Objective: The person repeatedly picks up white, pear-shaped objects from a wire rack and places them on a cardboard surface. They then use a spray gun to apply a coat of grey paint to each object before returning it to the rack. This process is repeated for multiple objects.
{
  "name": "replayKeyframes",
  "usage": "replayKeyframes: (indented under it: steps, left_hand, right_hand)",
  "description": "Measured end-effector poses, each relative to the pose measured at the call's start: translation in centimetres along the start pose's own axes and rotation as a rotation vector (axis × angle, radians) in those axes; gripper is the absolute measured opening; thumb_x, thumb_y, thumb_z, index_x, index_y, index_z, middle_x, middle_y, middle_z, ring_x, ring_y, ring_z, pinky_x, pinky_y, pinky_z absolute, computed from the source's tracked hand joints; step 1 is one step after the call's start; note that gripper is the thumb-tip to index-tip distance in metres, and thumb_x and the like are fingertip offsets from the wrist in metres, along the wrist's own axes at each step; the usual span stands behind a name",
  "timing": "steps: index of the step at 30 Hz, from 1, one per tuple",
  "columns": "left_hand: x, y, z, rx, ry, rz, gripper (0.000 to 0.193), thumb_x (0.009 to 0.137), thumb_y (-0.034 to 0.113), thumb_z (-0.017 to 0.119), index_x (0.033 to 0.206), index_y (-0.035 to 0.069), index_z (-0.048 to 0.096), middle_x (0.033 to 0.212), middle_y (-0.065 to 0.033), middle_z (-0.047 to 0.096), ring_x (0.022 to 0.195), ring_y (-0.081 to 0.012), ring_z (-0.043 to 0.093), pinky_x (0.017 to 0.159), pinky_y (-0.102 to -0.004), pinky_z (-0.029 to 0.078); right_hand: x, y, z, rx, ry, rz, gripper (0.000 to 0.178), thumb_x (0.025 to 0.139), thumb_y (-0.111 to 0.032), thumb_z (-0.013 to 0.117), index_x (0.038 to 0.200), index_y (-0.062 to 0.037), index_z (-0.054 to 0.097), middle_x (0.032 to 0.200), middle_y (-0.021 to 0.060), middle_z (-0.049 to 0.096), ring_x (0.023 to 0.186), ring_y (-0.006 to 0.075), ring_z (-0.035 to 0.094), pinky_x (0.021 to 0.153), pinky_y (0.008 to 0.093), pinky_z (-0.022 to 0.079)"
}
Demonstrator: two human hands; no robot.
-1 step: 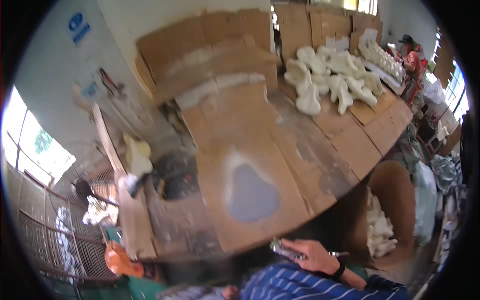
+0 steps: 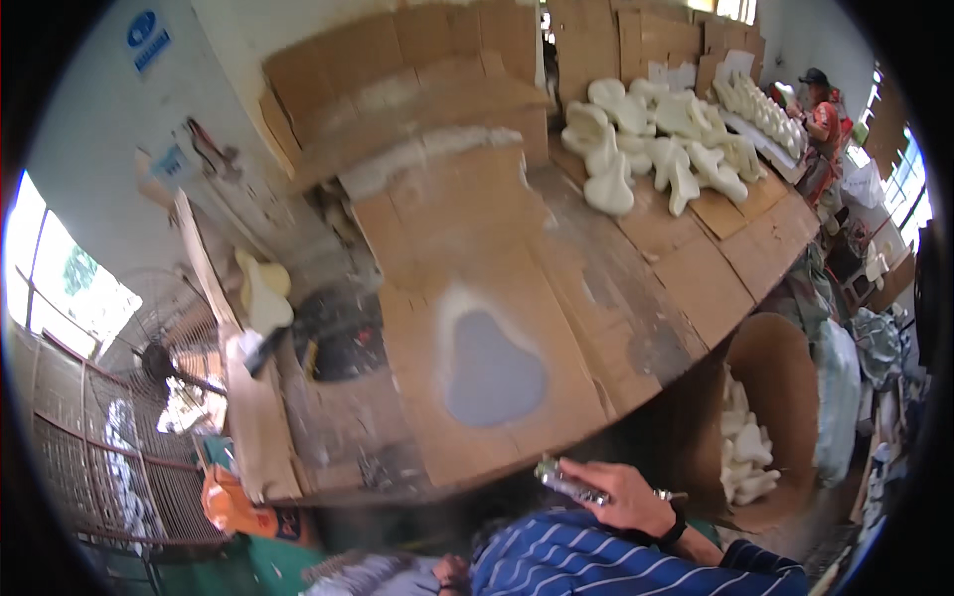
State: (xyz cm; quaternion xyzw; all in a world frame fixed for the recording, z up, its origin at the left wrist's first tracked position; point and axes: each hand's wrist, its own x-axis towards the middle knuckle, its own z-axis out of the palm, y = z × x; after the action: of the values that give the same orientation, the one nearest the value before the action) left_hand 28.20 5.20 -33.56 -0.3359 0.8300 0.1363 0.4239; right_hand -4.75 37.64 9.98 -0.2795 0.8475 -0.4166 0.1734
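Observation:
My right hand (image 2: 634,502) is closed around a silvery metal spray gun (image 2: 573,485), just off the table's near edge; the hand hides part of the tool. My left hand (image 2: 451,570) shows only in part at the lower edge, and its fingers are hard to make out. On the brown cardboard (image 2: 457,447) before me is a grey rounded-triangular shape (image 2: 495,372) with a whitish haze around it. Several cream saddle-shaped foam pieces (image 2: 611,189) lie piled on the table at the far right.
Left of the cardboard are a dark round patch (image 2: 343,343) and a black-handled brush (image 2: 266,350). A cream piece (image 2: 266,298) leans by the wall. A wire fan (image 2: 149,368) stands left, a carton of cream pieces (image 2: 785,397) right. Another person (image 2: 820,124) works far right.
The view has shifted slightly, so the table and pieces sit a little higher and further left. The picture is sharper, and more of my left hand shows. My right hand keeps hold of the spray gun.

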Motion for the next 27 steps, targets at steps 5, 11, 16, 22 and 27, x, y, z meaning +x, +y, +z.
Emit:
replayKeyframes:
  steps: [5, 11, 16, 22, 27]
  left_hand:
    - [-6.5, 2.7, -3.6, -0.277, 0.220, 0.253, 0.017, 0.089, 0.026, 0.061, 0.087, 0.009, 0.063, 0.070, -0.0024, 0.058, 0.068, -0.0224, 0.063, 0.061, -0.0353, 0.050]
    - [-3.8, 4.0, -5.4, -0.650, 0.205, 0.109, 0.029, 0.088, 0.003, 0.061, 0.116, 0.000, 0.066, 0.090, -0.0074, 0.073, 0.084, -0.0149, 0.070, 0.077, -0.0270, 0.058]
    - [1.9, 1.8, -6.8, -1.788, -0.018, -0.153, 0.031, 0.084, -0.001, 0.056, 0.113, 0.002, 0.067, 0.089, -0.0138, 0.070, 0.071, -0.0312, 0.069, 0.063, -0.0461, 0.059]
    - [2.7, 1.3, -9.9, -1.613, -0.043, -0.139, 0.032, 0.087, 0.003, 0.060, 0.118, 0.005, 0.065, 0.091, -0.0102, 0.071, 0.079, -0.0273, 0.071, 0.072, -0.0484, 0.061]
    - [2.4, 1.4, -9.5, -1.580, -0.077, -0.161, 0.035, 0.087, 0.002, 0.057, 0.120, 0.004, 0.065, 0.092, -0.0102, 0.071, 0.081, -0.0271, 0.071, 0.073, -0.0489, 0.061]
  right_hand:
    - [-0.9, -1.6, -6.1, 0.025, 0.163, -0.030, 0.059, 0.080, 0.006, 0.074, 0.137, -0.0008, 0.060, 0.098, 0.0181, 0.069, 0.082, 0.0313, 0.069, 0.074, 0.0352, 0.054]
    - [-0.3, -2.2, -7.2, 0.019, 0.206, -0.017, 0.061, 0.079, 0.005, 0.075, 0.137, -0.0023, 0.059, 0.100, 0.0182, 0.070, 0.083, 0.0352, 0.070, 0.073, 0.0372, 0.055]
    - [-1.8, -3.4, -6.1, -0.044, 0.025, 0.085, 0.063, 0.076, 0.001, 0.078, 0.136, -0.0038, 0.061, 0.098, 0.0191, 0.069, 0.084, 0.0378, 0.069, 0.074, 0.0380, 0.055]
    - [0.9, -4.7, -4.3, -0.006, 0.294, 0.030, 0.059, 0.080, 0.007, 0.074, 0.136, -0.0003, 0.059, 0.098, 0.0186, 0.070, 0.081, 0.0367, 0.069, 0.071, 0.0374, 0.055]
    - [-0.9, -5.4, -4.0, -0.061, 0.202, 0.093, 0.060, 0.079, 0.006, 0.074, 0.137, -0.0015, 0.060, 0.097, 0.0182, 0.070, 0.080, 0.0359, 0.069, 0.071, 0.0367, 0.054]
